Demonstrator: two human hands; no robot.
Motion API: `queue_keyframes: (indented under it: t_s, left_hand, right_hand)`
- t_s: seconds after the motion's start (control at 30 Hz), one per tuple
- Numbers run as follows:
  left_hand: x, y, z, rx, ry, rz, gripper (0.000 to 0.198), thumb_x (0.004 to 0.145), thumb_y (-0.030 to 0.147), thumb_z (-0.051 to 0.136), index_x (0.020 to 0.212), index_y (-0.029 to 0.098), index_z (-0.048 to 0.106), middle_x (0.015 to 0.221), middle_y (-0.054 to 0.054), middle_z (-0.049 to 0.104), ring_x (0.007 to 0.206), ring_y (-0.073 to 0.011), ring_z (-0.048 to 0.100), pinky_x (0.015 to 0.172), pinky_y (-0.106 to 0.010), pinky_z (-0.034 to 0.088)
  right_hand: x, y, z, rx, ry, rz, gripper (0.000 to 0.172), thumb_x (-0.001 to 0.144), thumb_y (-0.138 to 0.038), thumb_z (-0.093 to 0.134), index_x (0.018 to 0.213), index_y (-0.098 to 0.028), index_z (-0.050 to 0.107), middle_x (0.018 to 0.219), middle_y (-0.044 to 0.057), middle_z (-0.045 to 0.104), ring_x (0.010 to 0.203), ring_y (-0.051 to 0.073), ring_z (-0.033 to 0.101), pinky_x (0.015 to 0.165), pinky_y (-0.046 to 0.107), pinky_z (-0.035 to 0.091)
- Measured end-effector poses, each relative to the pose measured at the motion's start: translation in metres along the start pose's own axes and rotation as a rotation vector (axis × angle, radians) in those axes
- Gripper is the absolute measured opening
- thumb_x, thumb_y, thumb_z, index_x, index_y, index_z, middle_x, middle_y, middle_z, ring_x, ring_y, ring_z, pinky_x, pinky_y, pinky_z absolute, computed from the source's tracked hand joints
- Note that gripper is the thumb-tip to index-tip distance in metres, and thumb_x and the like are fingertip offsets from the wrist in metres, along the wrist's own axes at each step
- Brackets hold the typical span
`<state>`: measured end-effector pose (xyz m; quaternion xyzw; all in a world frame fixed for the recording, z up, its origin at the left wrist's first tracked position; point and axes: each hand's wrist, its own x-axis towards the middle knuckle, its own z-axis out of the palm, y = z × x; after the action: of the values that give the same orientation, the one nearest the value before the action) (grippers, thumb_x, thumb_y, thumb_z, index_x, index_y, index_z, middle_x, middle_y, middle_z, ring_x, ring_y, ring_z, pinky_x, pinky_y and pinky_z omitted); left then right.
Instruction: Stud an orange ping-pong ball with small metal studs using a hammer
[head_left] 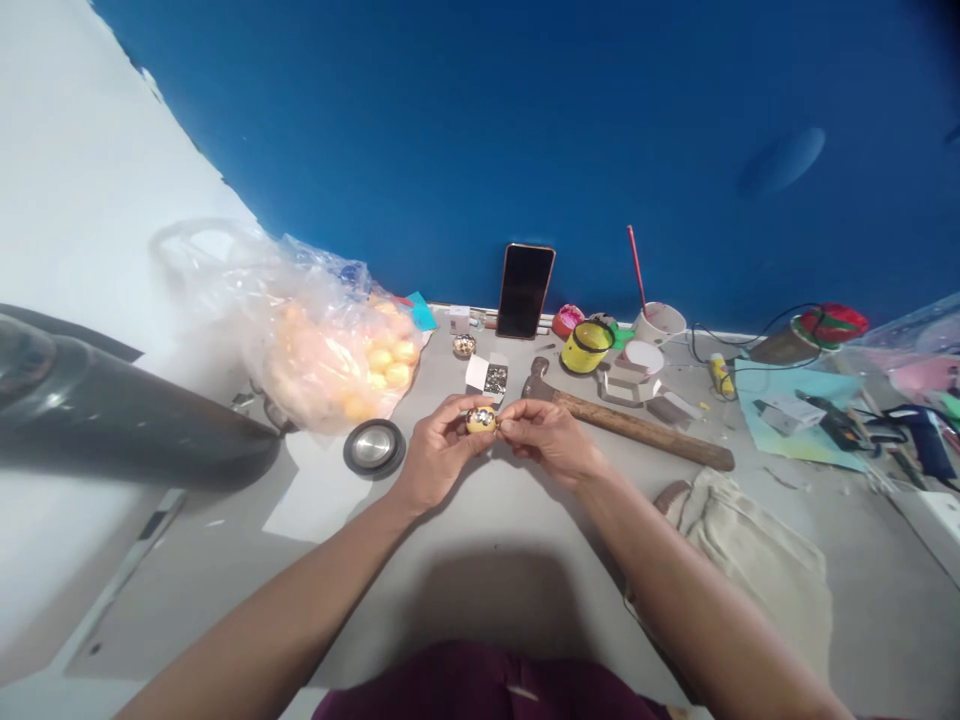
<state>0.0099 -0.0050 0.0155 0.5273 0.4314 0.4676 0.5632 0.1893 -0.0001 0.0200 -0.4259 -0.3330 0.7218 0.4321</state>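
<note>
My left hand is closed around a small yellow ball partly covered with shiny silver studs that look like thumbtack heads. Thumb and fingers of my right hand pinch together at the ball's right side; whatever is between them is too small to make out. Just beyond the hands lies an opened small box of silver studs with its white flap up. Behind it sits another ball, studded in silver. A claw hammer with a wooden handle lies to the right of my right hand.
A clear plastic bag of orange-yellow balls stands at left, near a round dark-rimmed metal lid. A phone leans on the blue wall. Rightward are a yellow cup, a white cup and a beige cloth.
</note>
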Motion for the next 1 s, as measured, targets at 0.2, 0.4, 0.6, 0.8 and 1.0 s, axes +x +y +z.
queue_keyframes:
  t_s: [0.2,0.4,0.6,0.8,1.0]
  left_hand:
    - [0.000,-0.004,-0.001,0.053,0.021,0.077,0.037,0.075,0.034,0.084,0.108,0.018,0.077,0.112,-0.007,0.067,0.073,-0.0118,0.063,0.063,-0.022,0.056]
    - [-0.001,-0.005,-0.001,0.096,0.042,0.111,0.037,0.076,0.035,0.084,0.108,0.019,0.078,0.111,-0.007,0.067,0.073,-0.0117,0.064,0.064,-0.022,0.057]
    - [-0.001,-0.005,0.000,0.121,0.056,0.122,0.037,0.076,0.036,0.084,0.109,0.020,0.079,0.111,-0.006,0.068,0.072,-0.0119,0.064,0.064,-0.023,0.058]
    - [-0.003,-0.008,0.000,0.162,0.069,0.158,0.035,0.078,0.035,0.083,0.109,0.021,0.079,0.110,-0.005,0.068,0.074,-0.0120,0.065,0.064,-0.022,0.058]
    - [-0.007,-0.013,0.001,0.288,0.142,0.292,0.031,0.082,0.031,0.081,0.111,0.022,0.077,0.107,-0.005,0.068,0.087,-0.0152,0.069,0.076,-0.023,0.059]
  right_hand:
    - [0.001,0.002,-0.001,0.026,-0.010,0.035,0.039,0.052,-0.041,0.098,0.071,-0.016,0.074,0.066,0.001,0.067,0.052,0.007,0.049,0.049,0.022,0.032]
    - [0.003,0.006,-0.003,0.052,-0.015,0.048,0.036,0.054,-0.039,0.097,0.071,-0.016,0.074,0.065,0.001,0.066,0.051,0.007,0.047,0.048,0.022,0.031]
    - [0.004,0.007,-0.005,0.059,-0.027,0.056,0.035,0.055,-0.038,0.096,0.071,-0.016,0.074,0.063,0.001,0.066,0.050,0.007,0.047,0.048,0.022,0.032]
    - [0.004,0.007,-0.004,0.021,-0.012,0.028,0.035,0.053,-0.038,0.096,0.070,-0.016,0.075,0.061,0.001,0.066,0.049,0.007,0.046,0.048,0.022,0.033]
    - [0.002,0.005,0.000,0.022,-0.014,0.023,0.036,0.052,-0.040,0.096,0.069,-0.016,0.075,0.064,0.003,0.069,0.051,0.008,0.051,0.049,0.023,0.037]
